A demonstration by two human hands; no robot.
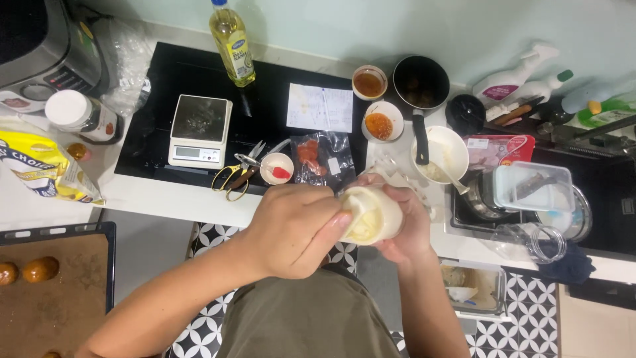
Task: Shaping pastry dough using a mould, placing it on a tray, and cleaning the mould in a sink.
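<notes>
A white kitchen table [165, 199] ran under a pale green wall, with a black-and-white patterned floor [209, 335] below it. In the head view, both hands met just past the table's near edge, at about six o'clock from a black cooktop [265, 106]. The left hand [295, 229] was curled with its fingertips pressed into a pale cream lump of dough [371, 215]; the right hand [407, 229] cupped that lump from beneath and behind, fingers wrapped around it.

On the cooktop, a small digital scale [199, 129] stood at ten o'clock from the hands, a bottle of yellow oil [232, 43] at eleven. Scissors [235, 176] lay just beside a small white dish [276, 168]. A dark saucepan [421, 83] sat at one o'clock, with a white bowl [440, 152] under its handle. At eight o'clock a baking tray [59, 292] held glossy brown balls [40, 268].
</notes>
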